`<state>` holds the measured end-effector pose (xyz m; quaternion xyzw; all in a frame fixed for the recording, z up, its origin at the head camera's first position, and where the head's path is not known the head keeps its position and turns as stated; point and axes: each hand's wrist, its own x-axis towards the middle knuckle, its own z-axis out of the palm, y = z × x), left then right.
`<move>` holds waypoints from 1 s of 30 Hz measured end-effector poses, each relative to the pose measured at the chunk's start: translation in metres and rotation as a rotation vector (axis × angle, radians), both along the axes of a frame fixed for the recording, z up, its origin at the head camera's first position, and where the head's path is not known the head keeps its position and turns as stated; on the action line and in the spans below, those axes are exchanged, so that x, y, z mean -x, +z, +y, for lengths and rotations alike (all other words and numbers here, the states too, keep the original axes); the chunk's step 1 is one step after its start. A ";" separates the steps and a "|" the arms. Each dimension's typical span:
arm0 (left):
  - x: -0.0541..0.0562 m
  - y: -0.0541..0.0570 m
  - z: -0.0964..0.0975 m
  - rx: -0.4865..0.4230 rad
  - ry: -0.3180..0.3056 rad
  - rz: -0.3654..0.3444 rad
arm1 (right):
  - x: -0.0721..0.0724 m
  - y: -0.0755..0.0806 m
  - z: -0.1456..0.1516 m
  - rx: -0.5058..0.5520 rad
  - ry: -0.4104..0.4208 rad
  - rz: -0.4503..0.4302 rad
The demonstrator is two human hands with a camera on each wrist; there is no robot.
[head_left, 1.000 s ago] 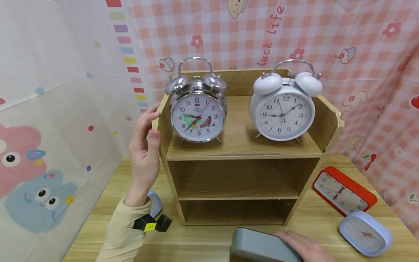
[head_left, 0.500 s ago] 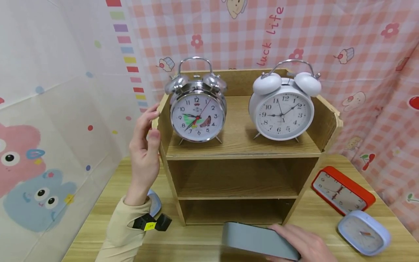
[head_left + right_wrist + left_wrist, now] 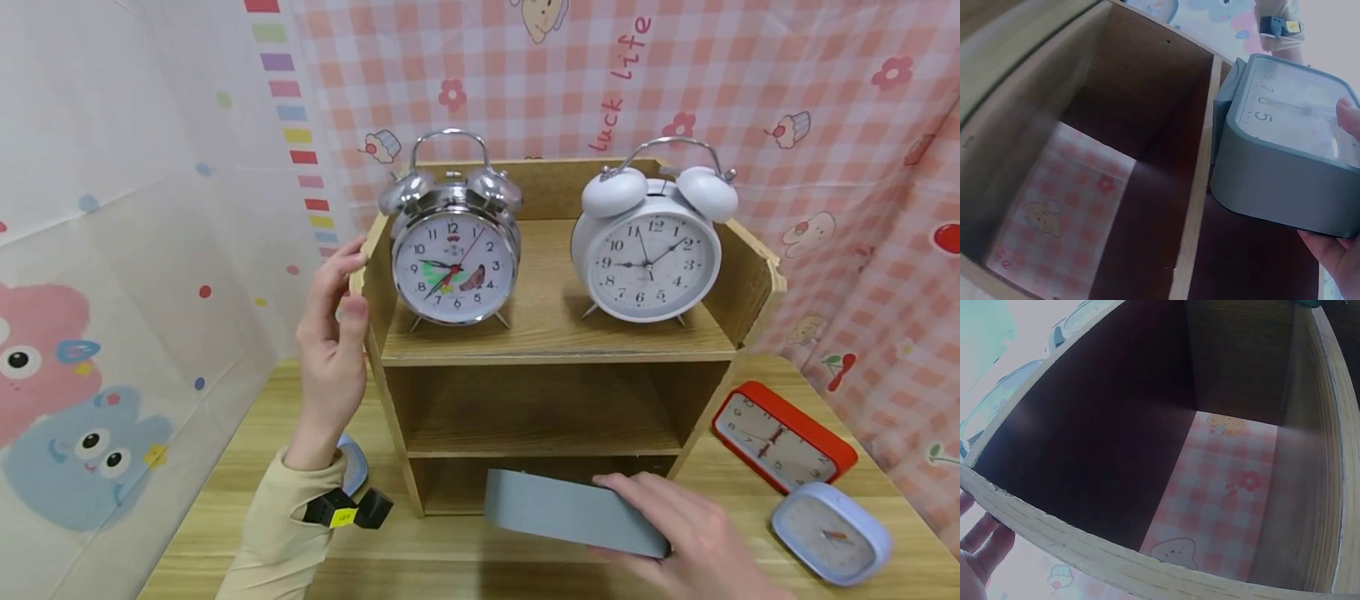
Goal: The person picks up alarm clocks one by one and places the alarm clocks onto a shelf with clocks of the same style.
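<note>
My right hand (image 3: 686, 533) grips a grey desk clock (image 3: 566, 510) in front of the bottom compartment of a small wooden shelf (image 3: 547, 361). In the right wrist view, the clock (image 3: 1285, 181) shows a pale dial with numerals and overlaps the edge of a shelf board; my thumb lies across its face. My left hand (image 3: 330, 358) rests against the outer left side of the shelf, fingertips and thumb touching its edge. On the top board stand a silver twin-bell alarm clock (image 3: 456, 267) at the left and a white twin-bell alarm clock (image 3: 651, 258) at the right.
A red rectangular clock (image 3: 783, 437) and a light-blue clock (image 3: 832, 533) lie on the wooden table (image 3: 420, 558) right of the shelf. Another blue clock (image 3: 352, 467) is partly hidden behind my left wrist. A pink checked curtain (image 3: 555, 83) hangs behind.
My right hand has carried the grey clock forward and to the left, toward the lower part of the shelf. My left hand has stayed at the shelf's left side.
</note>
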<state>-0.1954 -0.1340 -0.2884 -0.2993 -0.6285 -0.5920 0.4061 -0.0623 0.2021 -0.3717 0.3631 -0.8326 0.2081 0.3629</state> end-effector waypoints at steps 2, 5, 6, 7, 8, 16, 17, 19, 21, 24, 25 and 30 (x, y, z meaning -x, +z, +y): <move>0.000 0.000 0.000 0.000 0.001 0.002 | 0.002 0.005 -0.003 0.013 0.003 -0.008; 0.000 0.000 -0.001 0.003 0.005 0.003 | 0.008 0.010 -0.008 0.029 0.013 -0.009; 0.000 0.000 -0.001 0.005 0.007 0.002 | 0.009 0.012 -0.009 0.032 0.012 -0.009; 0.000 0.000 -0.001 0.006 0.009 0.001 | 0.011 0.014 -0.010 0.034 0.013 -0.010; 0.000 0.000 -0.002 0.007 0.013 0.000 | 0.013 0.016 -0.012 0.036 0.015 -0.012; 0.000 0.000 -0.002 0.025 0.022 -0.016 | 0.030 0.030 -0.025 0.014 -0.001 0.010; 0.000 0.000 -0.002 0.027 0.022 -0.017 | 0.033 0.031 -0.027 0.009 0.005 0.011; 0.000 0.000 -0.002 0.031 0.021 -0.018 | 0.037 0.034 -0.030 0.003 0.015 0.012; 0.000 -0.001 -0.002 0.037 0.021 -0.019 | 0.040 0.037 -0.033 -0.005 0.023 0.016; 0.000 -0.001 -0.002 0.042 0.020 -0.022 | 0.044 0.041 -0.038 -0.018 0.037 0.022; 0.000 -0.001 -0.002 0.041 0.021 -0.021 | 0.045 0.043 -0.039 -0.027 0.037 0.022; 0.000 0.000 -0.003 0.039 0.024 -0.016 | 0.051 0.053 -0.045 -0.069 0.044 -0.001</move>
